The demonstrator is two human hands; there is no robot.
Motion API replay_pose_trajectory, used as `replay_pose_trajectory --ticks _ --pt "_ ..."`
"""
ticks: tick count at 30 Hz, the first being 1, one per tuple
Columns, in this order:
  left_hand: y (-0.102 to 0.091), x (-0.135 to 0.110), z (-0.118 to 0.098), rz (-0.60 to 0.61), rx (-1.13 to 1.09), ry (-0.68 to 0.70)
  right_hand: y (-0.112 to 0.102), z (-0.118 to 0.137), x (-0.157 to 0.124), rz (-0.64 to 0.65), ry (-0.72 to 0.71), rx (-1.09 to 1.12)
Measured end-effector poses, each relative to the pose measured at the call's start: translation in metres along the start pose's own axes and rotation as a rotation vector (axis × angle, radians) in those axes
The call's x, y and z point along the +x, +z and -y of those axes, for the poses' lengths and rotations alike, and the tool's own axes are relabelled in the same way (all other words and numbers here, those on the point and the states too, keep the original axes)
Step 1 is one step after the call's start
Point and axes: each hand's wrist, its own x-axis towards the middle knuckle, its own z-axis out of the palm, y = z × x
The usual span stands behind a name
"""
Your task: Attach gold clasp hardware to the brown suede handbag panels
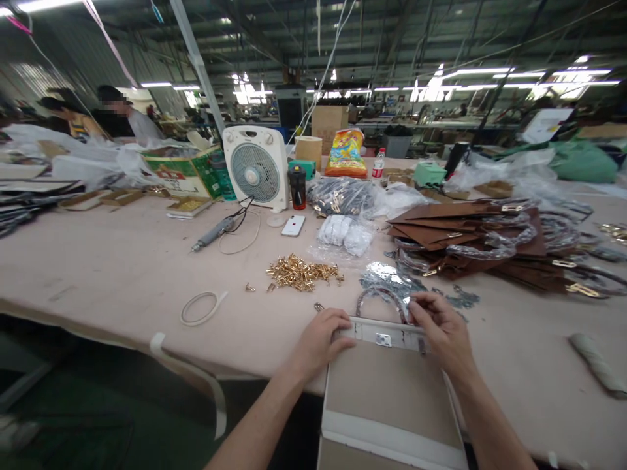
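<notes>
A beige bag panel (386,385) with a white top band and a small metal clasp (383,339) lies at the table's near edge. My left hand (321,339) grips the panel's top left corner, fingers curled over the edge. My right hand (438,323) is closed at the top right corner, pinching a plastic-wrapped brown handle (379,297) that arches above the band. A pile of small gold fittings (301,271) lies just beyond my hands.
Stacked brown bag pieces (465,235) with wrapped handles fill the right. A white fan (257,166), phone (292,225), electric screwdriver (213,235), tape roll, snack bag and bottle stand further back. A white strap loop (198,307) lies left. Two people sit at the far left.
</notes>
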Motion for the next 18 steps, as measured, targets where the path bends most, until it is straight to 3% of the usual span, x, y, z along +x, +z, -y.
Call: replay_pose_trajectory --ticks 4,7,12,18 --pt "0.003 -0.004 0.0 -0.032 0.014 0.067 0.031 0.019 -0.005 0.252 0.073 0.037" --pt "0.003 -0.003 0.001 -0.032 0.007 0.07 0.05 0.021 -0.007 0.359 0.086 0.038" --pt "0.002 0.0 -0.001 -0.034 -0.038 0.025 0.066 0.01 -0.008 0.376 0.067 0.043" --pt "-0.002 0.002 -0.003 -0.019 -0.042 -0.017 0.068 0.0 -0.005 0.361 0.093 0.025"
